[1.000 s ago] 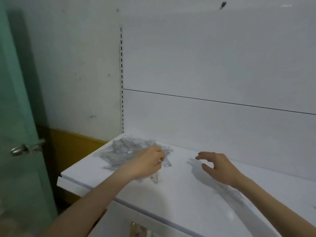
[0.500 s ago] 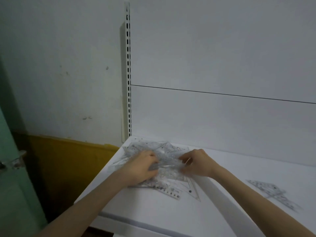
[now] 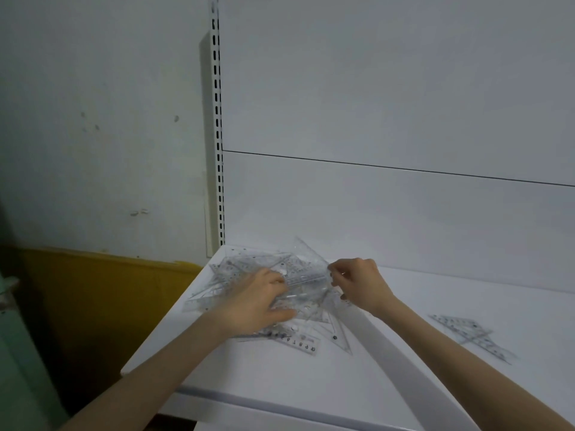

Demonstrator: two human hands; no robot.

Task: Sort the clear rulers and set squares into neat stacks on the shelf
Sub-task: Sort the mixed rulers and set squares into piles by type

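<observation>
— What's nearest you?

— The front edge of the white shelf [image 3: 311, 387], low in the frame, with both my bare forearms reaching in over it.

— And the rulers?

— The pile of clear rulers and set squares [image 3: 249, 264] sits at the shelf's left end, a little left of the middle of the frame. It's a loose jumble with pieces crossing at all angles. A ruler with printed numbers [image 3: 300, 344] pokes out of its near side, and a set square [image 3: 340, 339] points out just beside it.

— What are your hands doing?

— My left hand [image 3: 258, 301] lies palm down on the pile, fingers spread and only slightly bent, pressing on the plastic rather than holding any one piece. My right hand [image 3: 361, 283] is at the pile's right edge. Its fingers are curled, with thumb and fingertips pinching the rim of a clear piece [image 3: 314, 276]. Whether that one is a ruler or a set square I can't tell.

— Anything sorted?

— A small stack [image 3: 466, 332] of clear pieces lies flat at the right of the frame, well apart from the pile.

— Behind all that?

— A slotted upright [image 3: 217, 150] rises from the shelf's back left corner, a white back panel [image 3: 404, 219] beside it. Left of it are a marked wall [image 3: 109, 119] and a yellow band [image 3: 93, 275].
</observation>
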